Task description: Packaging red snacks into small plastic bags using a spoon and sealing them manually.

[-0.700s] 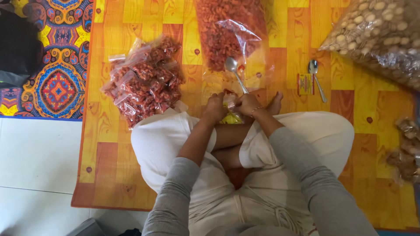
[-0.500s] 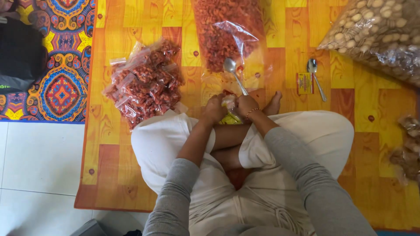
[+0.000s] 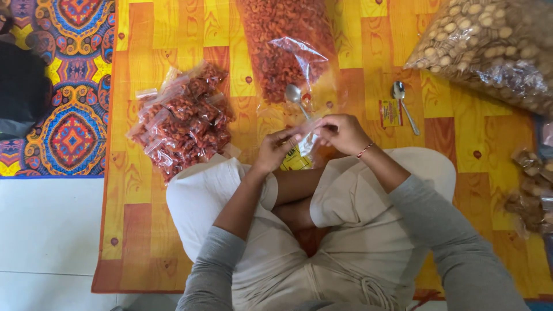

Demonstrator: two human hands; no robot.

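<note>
**Orange, Red and Cream**

My orange-and-yellow wood-grain plastic floor mat (image 3: 173,34) lies beside a multicoloured medallion-patterned rug (image 3: 69,115). Reddish-orange snacks fill the small clear packets (image 3: 181,118). My trousers (image 3: 368,230) are cream, sleeves grey, the small pouch (image 3: 296,158) yellow.

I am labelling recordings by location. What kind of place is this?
Probably a home floor used for packing snacks: an orange wood-print floor mat, a pile of small clear packets of reddish snacks, and a patterned multicoloured rug.

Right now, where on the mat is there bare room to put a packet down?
Bare mat lies left of the person's knee, below the pile of small red snack packets. A strip lies between the spoon and the brown packets. Crowded around both hands and the big red snack bag.
</note>
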